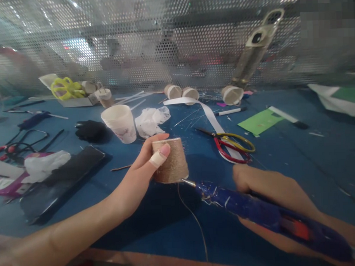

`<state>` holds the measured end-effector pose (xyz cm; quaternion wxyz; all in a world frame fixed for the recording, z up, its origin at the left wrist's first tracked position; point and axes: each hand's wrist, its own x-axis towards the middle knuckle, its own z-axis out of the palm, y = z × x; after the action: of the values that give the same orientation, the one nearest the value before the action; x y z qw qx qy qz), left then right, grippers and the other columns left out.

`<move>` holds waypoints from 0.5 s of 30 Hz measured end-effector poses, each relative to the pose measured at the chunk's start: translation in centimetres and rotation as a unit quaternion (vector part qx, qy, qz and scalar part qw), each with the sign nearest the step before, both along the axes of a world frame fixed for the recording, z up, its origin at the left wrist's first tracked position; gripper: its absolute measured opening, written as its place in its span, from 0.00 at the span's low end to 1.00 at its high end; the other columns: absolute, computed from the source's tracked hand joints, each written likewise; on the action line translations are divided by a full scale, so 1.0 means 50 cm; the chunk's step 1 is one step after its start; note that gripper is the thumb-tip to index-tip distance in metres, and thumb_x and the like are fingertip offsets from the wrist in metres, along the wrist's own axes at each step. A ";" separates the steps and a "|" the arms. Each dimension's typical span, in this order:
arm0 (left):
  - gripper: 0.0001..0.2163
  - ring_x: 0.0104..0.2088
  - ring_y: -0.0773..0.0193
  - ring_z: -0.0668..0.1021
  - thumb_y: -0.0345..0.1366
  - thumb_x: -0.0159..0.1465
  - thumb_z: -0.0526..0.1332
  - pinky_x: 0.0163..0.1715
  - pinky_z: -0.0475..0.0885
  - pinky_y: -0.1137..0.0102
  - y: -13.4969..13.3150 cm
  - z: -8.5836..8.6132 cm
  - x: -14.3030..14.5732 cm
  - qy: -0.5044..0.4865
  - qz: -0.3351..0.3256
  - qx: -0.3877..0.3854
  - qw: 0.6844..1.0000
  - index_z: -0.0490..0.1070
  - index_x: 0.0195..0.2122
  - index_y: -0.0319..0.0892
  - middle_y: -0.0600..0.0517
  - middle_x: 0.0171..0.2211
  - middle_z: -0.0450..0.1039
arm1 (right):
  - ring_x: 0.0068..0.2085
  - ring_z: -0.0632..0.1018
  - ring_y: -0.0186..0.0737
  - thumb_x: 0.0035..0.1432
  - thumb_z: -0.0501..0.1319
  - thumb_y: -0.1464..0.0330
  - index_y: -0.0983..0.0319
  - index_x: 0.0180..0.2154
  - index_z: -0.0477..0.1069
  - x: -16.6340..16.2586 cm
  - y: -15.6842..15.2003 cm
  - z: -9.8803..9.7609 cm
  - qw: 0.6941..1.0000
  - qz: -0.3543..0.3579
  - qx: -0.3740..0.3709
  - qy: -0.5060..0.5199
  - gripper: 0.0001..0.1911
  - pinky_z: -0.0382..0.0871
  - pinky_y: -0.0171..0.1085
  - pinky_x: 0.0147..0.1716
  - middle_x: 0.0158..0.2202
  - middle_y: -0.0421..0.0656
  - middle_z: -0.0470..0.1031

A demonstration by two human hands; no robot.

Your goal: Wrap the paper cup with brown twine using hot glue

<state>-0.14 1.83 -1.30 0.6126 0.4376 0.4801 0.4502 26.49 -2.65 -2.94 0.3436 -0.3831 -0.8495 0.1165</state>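
My left hand (146,157), with a bandage on the thumb, grips a small cup wrapped in brown twine (174,162). The cup is held above the blue table, and a loose strand of twine (195,217) hangs from its lower edge. In my right hand (275,199) is a blue glue gun (250,208) with thin glue strings on its front. Its metal nozzle meets or nearly meets the cup's lower right rim. Beyond my right hand lie scissors (234,146) with red and yellow handles, on top of a white paper strip (208,112).
Stacked paper cups (119,121), a crumpled plastic bag (152,120) and a black case (64,181) lie ahead and left. Several wrapped cups (233,95) stand before the perforated metal screen (134,49). Green paper (260,121) and a marker (230,111) are right. Another glue gun (34,119) lies far left.
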 end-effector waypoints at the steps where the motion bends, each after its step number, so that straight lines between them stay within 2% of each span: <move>1: 0.25 0.53 0.54 0.78 0.61 0.63 0.73 0.49 0.73 0.63 0.000 -0.001 0.000 0.002 -0.001 0.004 1.000 0.77 0.58 0.59 0.55 0.52 0.78 | 0.27 0.60 0.36 0.62 0.57 0.73 0.54 0.35 0.50 -0.001 -0.001 0.000 1.000 -0.003 0.000 -0.001 0.13 0.50 0.39 0.29 0.30 0.33 0.57; 9: 0.22 0.55 0.54 0.76 0.59 0.65 0.73 0.51 0.73 0.62 -0.003 -0.003 0.002 0.005 -0.009 0.018 1.000 0.78 0.56 0.61 0.57 0.54 0.77 | 0.24 0.57 0.36 0.57 0.60 0.73 0.54 0.36 0.49 0.001 0.001 -0.005 0.999 -0.018 0.025 -0.020 0.17 0.48 0.39 0.29 0.30 0.31 0.55; 15: 0.24 0.53 0.54 0.78 0.61 0.63 0.73 0.47 0.74 0.64 -0.003 0.002 0.001 -0.002 0.012 -0.002 1.000 0.79 0.56 0.59 0.55 0.52 0.80 | 0.25 0.59 0.36 0.63 0.57 0.70 0.53 0.35 0.53 0.018 0.010 -0.007 1.000 0.013 0.020 -0.010 0.12 0.50 0.40 0.27 0.30 0.33 0.58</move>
<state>-0.11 1.66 -1.22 0.6092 0.4293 0.4848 0.4577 27.38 -2.14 -3.28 0.3408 -0.3662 -0.8601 0.0999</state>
